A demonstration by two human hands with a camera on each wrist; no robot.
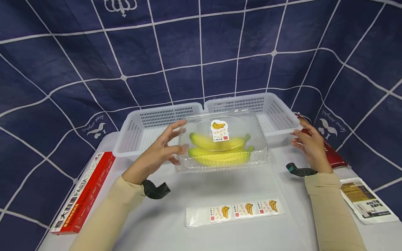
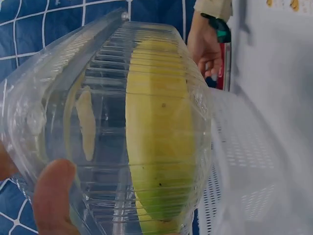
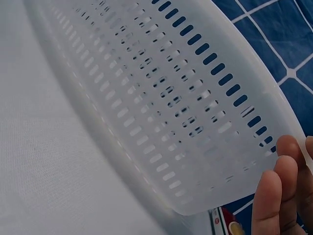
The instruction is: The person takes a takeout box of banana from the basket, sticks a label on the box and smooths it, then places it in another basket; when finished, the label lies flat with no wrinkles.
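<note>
My left hand (image 1: 157, 151) grips the left end of a clear plastic clamshell box (image 1: 262, 139), its thumb on the near side. The box is closed and held up above the table, in front of two white baskets. Two yellow bananas (image 1: 220, 157) with green tips lie inside. A white banana label (image 1: 220, 130) is stuck on the lid. In the left wrist view, one banana (image 2: 159, 127) shows through the ribbed wall. At the right basket's (image 1: 279, 115) near right corner, my right hand (image 1: 312, 144) pinches the rim. Its fingers (image 3: 266, 196) show beside the perforated wall in the right wrist view.
The left basket (image 1: 135, 129) stands beside the right one. A strip of banana labels (image 1: 238, 212) lies on the near table. A red pasta box (image 1: 84, 191) is at left. A dark red package (image 1: 334, 155) and a white pouch (image 1: 367, 200) lie at right. Blue grid cloth hangs behind.
</note>
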